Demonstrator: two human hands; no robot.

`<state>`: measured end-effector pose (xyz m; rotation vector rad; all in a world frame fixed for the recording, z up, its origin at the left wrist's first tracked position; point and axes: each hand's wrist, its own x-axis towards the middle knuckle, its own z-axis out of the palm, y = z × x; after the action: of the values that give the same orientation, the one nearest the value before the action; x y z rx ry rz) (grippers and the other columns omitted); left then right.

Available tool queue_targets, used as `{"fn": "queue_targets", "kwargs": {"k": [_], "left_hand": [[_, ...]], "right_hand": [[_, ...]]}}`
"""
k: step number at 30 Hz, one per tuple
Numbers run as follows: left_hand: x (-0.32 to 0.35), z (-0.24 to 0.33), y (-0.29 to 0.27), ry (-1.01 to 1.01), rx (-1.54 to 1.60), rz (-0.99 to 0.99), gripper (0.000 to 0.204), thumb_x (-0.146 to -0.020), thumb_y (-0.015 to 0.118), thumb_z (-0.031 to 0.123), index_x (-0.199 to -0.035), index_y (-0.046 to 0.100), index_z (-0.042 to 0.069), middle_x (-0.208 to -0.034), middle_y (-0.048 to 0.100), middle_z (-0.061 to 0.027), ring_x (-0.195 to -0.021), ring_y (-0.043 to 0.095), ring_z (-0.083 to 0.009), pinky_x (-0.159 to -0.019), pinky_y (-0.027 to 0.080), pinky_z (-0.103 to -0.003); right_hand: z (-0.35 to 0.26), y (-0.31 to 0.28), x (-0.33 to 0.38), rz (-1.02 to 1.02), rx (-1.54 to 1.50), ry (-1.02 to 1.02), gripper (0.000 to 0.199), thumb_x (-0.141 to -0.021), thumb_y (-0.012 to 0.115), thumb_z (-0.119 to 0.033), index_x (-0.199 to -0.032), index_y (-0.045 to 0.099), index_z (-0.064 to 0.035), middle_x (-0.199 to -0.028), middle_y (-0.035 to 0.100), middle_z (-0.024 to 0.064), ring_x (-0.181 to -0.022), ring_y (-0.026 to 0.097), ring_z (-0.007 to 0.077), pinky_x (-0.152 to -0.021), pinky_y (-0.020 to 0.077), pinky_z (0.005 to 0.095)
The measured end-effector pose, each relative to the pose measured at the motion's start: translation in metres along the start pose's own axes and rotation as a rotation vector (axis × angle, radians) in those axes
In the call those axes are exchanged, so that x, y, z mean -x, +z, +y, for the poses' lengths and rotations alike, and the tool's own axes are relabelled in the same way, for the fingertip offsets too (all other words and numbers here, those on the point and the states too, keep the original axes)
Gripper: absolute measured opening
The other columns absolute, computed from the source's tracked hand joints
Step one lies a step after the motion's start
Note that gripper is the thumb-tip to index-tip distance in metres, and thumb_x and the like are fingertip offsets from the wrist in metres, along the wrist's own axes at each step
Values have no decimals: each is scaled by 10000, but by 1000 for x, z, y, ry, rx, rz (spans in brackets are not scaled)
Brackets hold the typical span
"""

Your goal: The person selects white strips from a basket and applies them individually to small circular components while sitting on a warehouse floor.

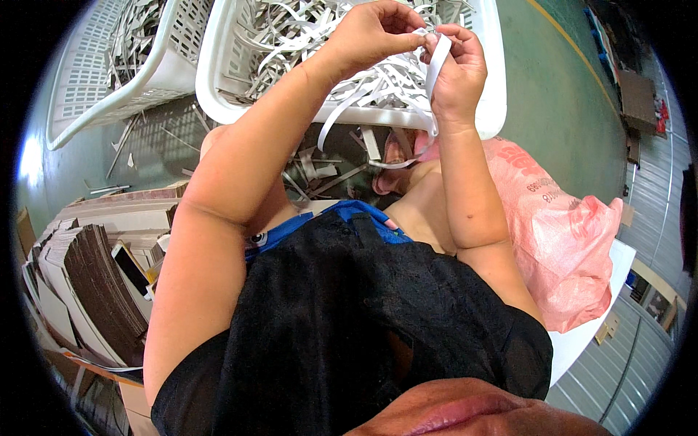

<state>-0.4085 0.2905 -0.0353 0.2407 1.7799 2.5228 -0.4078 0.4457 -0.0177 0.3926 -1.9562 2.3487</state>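
White strip (439,62) was clamped between the fingertips of the left hand (369,35) and right hand (459,76) above the basket (496,76); close, light pinches likely gave best control.

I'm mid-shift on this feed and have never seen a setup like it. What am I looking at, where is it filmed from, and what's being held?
There is no machine here, just a person's bare left hand and right hand. The single picture comes from a wide fisheye camera worn on the head, looking down, so straight edges bend and the wearer's black top fills the lower middle.

Both hands' fingertips meet at a narrow white strip, which hangs beside the right wrist; the left hand's exact grip is hard to make out. Below them is a white plastic basket full of similar strips. A second basket, cardboard stacks and loose scraps lie around, with a pink sack to the right.
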Motion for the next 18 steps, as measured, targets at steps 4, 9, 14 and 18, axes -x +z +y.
{"fn": "queue_targets", "kwargs": {"k": [4, 9, 14, 18], "left_hand": [[-3, -10, -5, -3, 170, -46, 201, -797, 736, 39, -956, 613, 26, -866, 653, -29, -792, 625, -101, -734, 513, -246], [-4, -16, -14, -97, 203, -64, 207, -786, 748, 37, -940, 609, 50, -876, 643, -22, -801, 624, -113, -738, 518, -255], [-1, -2, -11, -197, 299, -88, 214, -792, 747, 41, -952, 607, 62, -889, 642, -24, -809, 626, -117, -742, 519, -251], [1, 0, -11, -171, 303, -144, 212, -795, 742, 36, -956, 607, 63, -892, 647, -33, -806, 628, -121, -744, 521, -250]], "right_hand": [[-2, 0, -1, -5, -44, 79, 122, -864, 654, -28, -977, 606, -25, -820, 618, 42, -682, 590, 113, -639, 514, 239], [-9, -4, 1, -198, -72, 177, 111, -886, 640, -66, -974, 584, -29, -784, 612, 34, -650, 583, 99, -585, 490, 217], [-10, -8, 2, -189, -86, 216, 102, -898, 623, -76, -968, 570, -24, -748, 611, 38, -612, 582, 95, -548, 487, 208], [-13, -6, 4, -142, -62, 197, 119, -904, 611, -76, -995, 556, -22, -734, 613, 54, -580, 590, 110, -528, 493, 222]]}}
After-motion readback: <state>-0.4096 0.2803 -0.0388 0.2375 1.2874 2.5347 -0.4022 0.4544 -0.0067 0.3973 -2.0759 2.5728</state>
